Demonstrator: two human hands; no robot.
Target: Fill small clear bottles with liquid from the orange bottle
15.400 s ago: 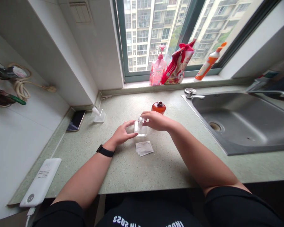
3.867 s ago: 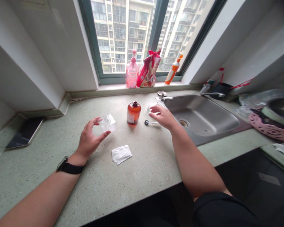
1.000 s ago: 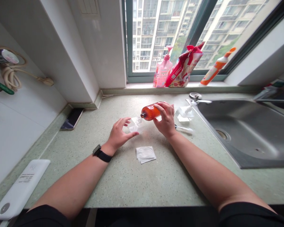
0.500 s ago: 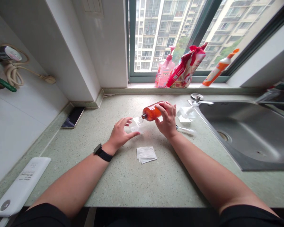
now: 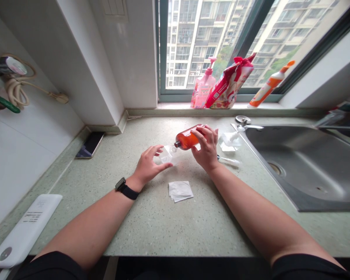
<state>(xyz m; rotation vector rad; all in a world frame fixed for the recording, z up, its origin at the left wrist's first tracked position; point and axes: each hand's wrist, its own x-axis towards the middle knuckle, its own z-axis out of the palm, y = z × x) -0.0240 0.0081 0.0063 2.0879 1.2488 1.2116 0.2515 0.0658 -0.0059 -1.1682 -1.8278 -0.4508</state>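
A white power bank (image 5: 26, 229) lies at the near left corner of the worktop (image 5: 151, 229), and a dark phone (image 5: 90, 145) lies by its far left corner. A small stack of white tissues (image 5: 181, 190) lies between the forearms, toward the near edge. To the right, a slim pipette (image 5: 229, 161) lies partly hidden by the right hand; just beyond it, near the far edge, sits a clear container with a white top (image 5: 230, 142).

The worktop is pale green and speckled. Cable hangs coiled on the left wall. Along the far edge, a window sill carries a pink pump bottle (image 5: 202, 91), a red bag (image 5: 230, 85) and an orange-and-white bottle (image 5: 266, 89). A steel sink (image 5: 300, 155) fills the right end.

Mid-worktop, the left grip (image 5: 147, 165) is clamped on a clear square bottle (image 5: 169, 156), thumb in front. The right grip (image 5: 206, 149) is clamped around an amber bottle (image 5: 187, 139), tipped almost flat, its mouth at the clear bottle's neck; whether they touch is unclear.
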